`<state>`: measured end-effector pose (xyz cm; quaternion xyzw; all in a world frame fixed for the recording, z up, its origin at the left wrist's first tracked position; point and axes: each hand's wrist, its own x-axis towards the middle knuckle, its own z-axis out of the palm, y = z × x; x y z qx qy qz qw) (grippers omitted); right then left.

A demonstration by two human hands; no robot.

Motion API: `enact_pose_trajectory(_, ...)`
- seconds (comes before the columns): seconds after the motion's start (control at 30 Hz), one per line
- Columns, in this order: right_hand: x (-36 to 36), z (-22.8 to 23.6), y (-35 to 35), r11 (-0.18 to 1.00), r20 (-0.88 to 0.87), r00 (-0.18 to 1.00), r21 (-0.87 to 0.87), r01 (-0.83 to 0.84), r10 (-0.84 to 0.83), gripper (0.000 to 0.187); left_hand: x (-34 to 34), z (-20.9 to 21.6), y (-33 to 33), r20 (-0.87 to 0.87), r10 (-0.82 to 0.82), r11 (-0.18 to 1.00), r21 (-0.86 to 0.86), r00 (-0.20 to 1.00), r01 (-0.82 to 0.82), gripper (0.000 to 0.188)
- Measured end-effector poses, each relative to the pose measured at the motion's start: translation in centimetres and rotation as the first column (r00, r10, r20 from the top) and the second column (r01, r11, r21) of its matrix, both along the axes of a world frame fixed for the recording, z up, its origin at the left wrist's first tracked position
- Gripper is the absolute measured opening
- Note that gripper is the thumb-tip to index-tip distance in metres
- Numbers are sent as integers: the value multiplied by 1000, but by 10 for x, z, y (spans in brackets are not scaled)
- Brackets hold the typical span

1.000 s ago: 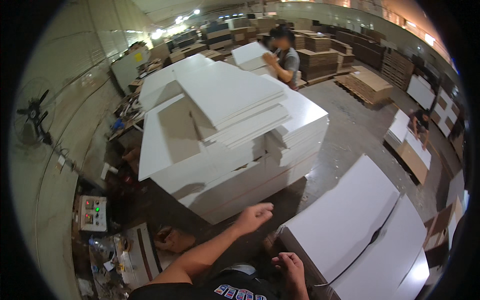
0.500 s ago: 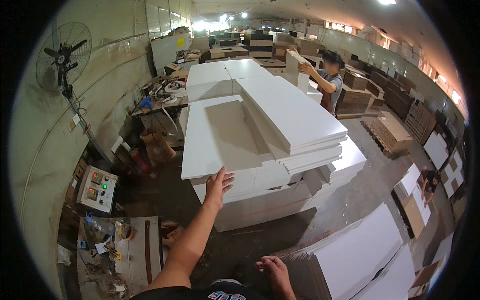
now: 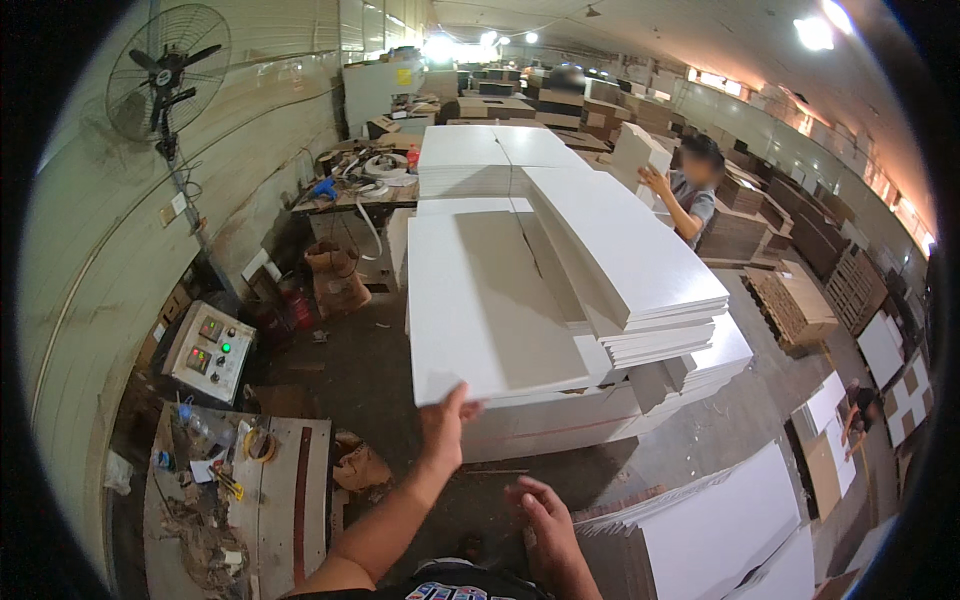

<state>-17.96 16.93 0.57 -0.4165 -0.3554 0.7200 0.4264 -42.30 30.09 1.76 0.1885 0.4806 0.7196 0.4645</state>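
A large white panel (image 3: pixel 470 330) lies flat on a stack of white boards (image 3: pixel 560 425). At the panel's near left corner is my left hand (image 3: pixel 442 430), closed on the edge with a finger or thumb over the top; the rest of its grip is partly hidden and blurred. My right hand (image 3: pixel 545 515) hangs in front of my body, empty, its fingers loosely curled and apart. Further right, several narrower white boards (image 3: pixel 630 250) are piled above the large panel's right side. A shadow falls across the middle of the panel.
To the lower right stands another stack of white panels (image 3: pixel 720 520). A worktable (image 3: pixel 265 500) with tape and tools and a control box (image 3: pixel 208 350) are on the left, below a wall fan (image 3: pixel 165 75). Across the stack, a person (image 3: pixel 695 190) handles a board bundle (image 3: pixel 640 160).
The large panel has slid toward me, showing a strip of the stack behind it. My left hand has gone from spread above its edge to gripping it. My right hand has risen slightly.
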Motion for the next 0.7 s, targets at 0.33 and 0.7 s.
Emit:
enact_pose_trajectory(0.33, 25, 29, 0, 995, -271, 958, -50, 85, -96, 51, 133, -33, -218, -462, -314, 945, -62, 829, 323, 30)
enact_pose_trajectory(0.7, 158, 48, -65, 990, -4, 991, 61, 131, -131, 60, 48, -36, -194, 496, 38, 989, 103, 868, -102, 61)
